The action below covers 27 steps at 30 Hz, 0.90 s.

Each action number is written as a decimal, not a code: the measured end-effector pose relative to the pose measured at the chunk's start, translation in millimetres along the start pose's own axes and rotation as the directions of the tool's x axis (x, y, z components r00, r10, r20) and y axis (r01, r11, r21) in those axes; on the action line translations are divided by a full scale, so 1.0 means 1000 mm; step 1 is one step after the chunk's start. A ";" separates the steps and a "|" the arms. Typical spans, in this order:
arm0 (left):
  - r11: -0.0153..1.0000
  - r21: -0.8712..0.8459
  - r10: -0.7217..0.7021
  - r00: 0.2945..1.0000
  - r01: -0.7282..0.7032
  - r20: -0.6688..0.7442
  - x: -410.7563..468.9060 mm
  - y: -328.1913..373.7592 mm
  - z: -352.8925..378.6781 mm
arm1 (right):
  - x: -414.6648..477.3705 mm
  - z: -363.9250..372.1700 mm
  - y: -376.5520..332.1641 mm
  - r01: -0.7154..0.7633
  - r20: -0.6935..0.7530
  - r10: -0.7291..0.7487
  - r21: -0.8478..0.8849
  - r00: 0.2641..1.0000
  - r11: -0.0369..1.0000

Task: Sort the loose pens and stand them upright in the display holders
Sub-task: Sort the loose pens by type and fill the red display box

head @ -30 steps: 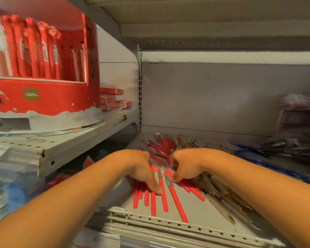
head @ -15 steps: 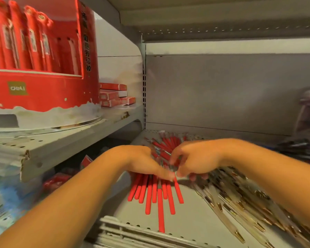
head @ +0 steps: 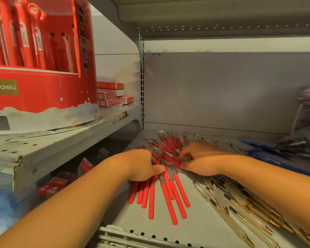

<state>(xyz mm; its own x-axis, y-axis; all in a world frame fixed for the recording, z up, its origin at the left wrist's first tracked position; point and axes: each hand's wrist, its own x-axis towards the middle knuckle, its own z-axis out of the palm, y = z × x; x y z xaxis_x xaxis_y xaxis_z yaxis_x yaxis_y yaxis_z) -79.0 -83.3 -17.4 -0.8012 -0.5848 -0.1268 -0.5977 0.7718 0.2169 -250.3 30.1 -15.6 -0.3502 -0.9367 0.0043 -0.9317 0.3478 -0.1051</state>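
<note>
Gathering step, red stock.

- **Grip, left hand (head: 143,165):** fingers curled over a fan of red pens (head: 168,196), thumb laid across their far ends, clamped on the bunch.
- **Grip, right hand (head: 200,160):** fingertips pinched on further red pens in the heap just beside the left thumb; blur hides how many.
- **Handling advice:** tap the splayed ends against the shelf (head: 195,230) so the fan closes into one bundle, all tips one way, before lifting.
- **Location:** the red pens lie flat under and between both hands, barrels splayed toward the shelf's front edge.
- **Adjacent stock:** clear gold-tipped pens (head: 231,201) lie to the right, beneath the right forearm, with blue pens (head: 268,153) beyond.
- **Destination:** the red display holder (head: 39,90) stands on the upper shelf at left, well apart.
</note>
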 end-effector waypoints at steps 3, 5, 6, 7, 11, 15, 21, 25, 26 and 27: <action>0.998 -0.047 -0.033 0.999 0.032 -0.019 0.000 0.008 0.008 | 0.003 0.003 0.001 -0.072 0.008 0.072 -0.011 0.997 0.997; 0.998 0.005 -0.064 0.998 0.064 -0.021 -0.004 0.014 0.012 | 0.002 0.003 0.004 -0.131 -0.013 0.131 -0.011 0.991 0.991; 0.997 0.037 -0.070 0.998 0.070 -0.007 -0.006 0.016 0.012 | 0.001 0.003 0.005 -0.145 -0.024 0.145 -0.014 0.989 0.989; 0.996 0.052 -0.070 0.997 0.069 0.019 -0.009 0.017 0.011 | 0.000 0.002 0.005 -0.147 -0.034 0.147 -0.014 0.989 0.989; 1.000 -0.010 -0.001 0.981 0.003 0.192 -0.030 0.018 -0.004 | -0.005 0.003 -0.004 0.077 -0.036 -0.081 -0.085 0.996 0.993; 0.995 0.076 0.036 0.958 -0.060 0.285 -0.052 0.014 0.009 | -0.010 0.009 -0.021 0.238 0.061 -0.236 -0.021 0.970 0.971; 0.985 0.164 0.033 0.986 -0.061 0.166 -0.056 0.016 0.036 | -0.015 -0.001 -0.037 0.245 0.074 -0.245 0.010 0.967 0.969; 0.964 0.240 0.093 0.989 -0.118 0.112 -0.052 0.011 0.034 | -0.025 -0.008 -0.039 0.223 0.132 -0.231 0.077 0.964 0.972; 0.964 0.233 0.100 0.989 -0.124 0.111 -0.052 0.010 0.034 | -0.028 -0.011 -0.038 0.223 0.140 -0.233 0.088 0.962 0.971; 0.967 0.217 0.111 0.988 -0.133 0.110 -0.051 0.009 0.033 | -0.032 -0.014 -0.036 0.228 0.160 -0.247 0.124 0.956 0.966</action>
<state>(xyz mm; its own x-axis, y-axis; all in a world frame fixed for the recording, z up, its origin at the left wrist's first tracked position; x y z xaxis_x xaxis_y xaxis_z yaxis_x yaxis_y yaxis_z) -44.2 -37.9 -40.6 -0.8608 -0.4645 -0.2079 -0.4779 0.8782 0.0165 -207.0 48.0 2.0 -0.0895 -0.9876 -0.1292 -0.9677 0.1169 -0.2234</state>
